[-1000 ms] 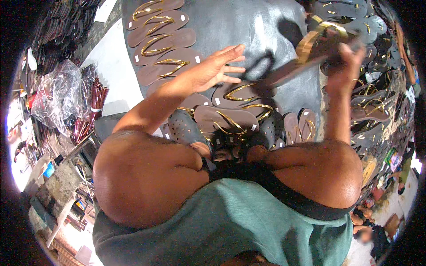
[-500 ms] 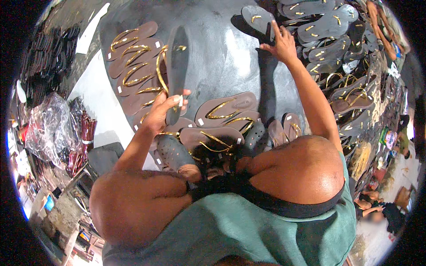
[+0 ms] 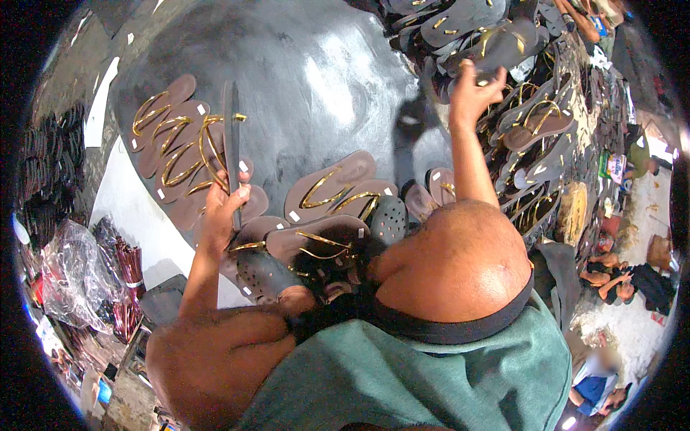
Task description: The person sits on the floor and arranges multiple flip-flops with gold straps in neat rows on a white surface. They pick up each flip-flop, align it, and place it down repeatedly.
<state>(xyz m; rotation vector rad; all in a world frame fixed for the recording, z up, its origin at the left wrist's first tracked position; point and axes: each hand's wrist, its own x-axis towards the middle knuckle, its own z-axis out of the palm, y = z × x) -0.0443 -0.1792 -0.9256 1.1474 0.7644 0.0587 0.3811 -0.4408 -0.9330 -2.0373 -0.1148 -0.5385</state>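
My left hand point(image 3: 224, 208) is closed around a flip-flop point(image 3: 231, 144), held upright and edge-on, its gold strap to the left. My right hand point(image 3: 476, 93), at the upper right, has thumb and forefinger apart. A motion-blurred dark flip-flop point(image 3: 507, 44) with a gold strap lies just beyond its fingertips; whether they touch cannot be made out. Brown flip-flops point(image 3: 188, 136) with gold straps and white stickers overlap in a row at the left. Another brown flip-flop point(image 3: 327, 185) lies near the middle, and one point(image 3: 316, 241) sits between my feet.
A dark grey sheet point(image 3: 287, 86) covers the floor before me. Dark flip-flops point(image 3: 460, 21) are heaped at the upper right. White sheeting point(image 3: 133, 201), clear plastic point(image 3: 79, 269) and bundled dark red straps point(image 3: 129, 269) lie at the left. Several people point(image 3: 625, 284) are at the far right.
My right hand has moved right toward the heap. The flip-flop formerly beside it at the top is gone from that spot. The one in my left hand is turned more edge-on. The view has shifted.
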